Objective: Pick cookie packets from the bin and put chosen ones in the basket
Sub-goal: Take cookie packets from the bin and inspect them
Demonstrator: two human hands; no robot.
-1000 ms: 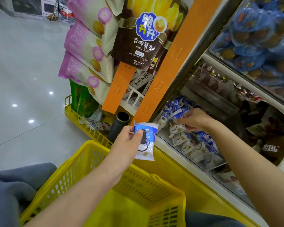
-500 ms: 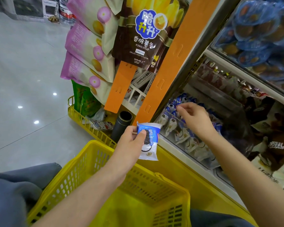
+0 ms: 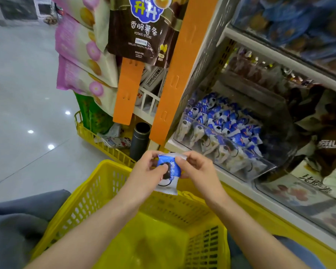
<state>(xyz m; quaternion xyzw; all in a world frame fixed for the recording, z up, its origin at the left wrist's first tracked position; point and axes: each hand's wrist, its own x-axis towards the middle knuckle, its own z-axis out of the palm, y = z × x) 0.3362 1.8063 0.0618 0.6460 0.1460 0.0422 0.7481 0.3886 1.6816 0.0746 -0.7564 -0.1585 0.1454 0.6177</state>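
Head camera view: a person's left hand [image 3: 147, 171] and right hand [image 3: 198, 169] both pinch one blue-and-white cookie packet [image 3: 170, 175], fingers curled on its side edges, above the far rim of a yellow basket [image 3: 89, 193], near a clear shelf bin [image 3: 264, 168] of what look like matching packets.

yellow basket [image 3: 113, 183]; blue-white cookie packet [image 3: 168, 174]; orange strips [image 3: 127, 90]; brown bag [image 3: 142, 28].

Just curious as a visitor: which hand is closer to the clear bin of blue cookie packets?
Right. The right hand pinches the held packet on the side facing the bin, short of its front wall; the left hand grips the packet's other side, farther away.
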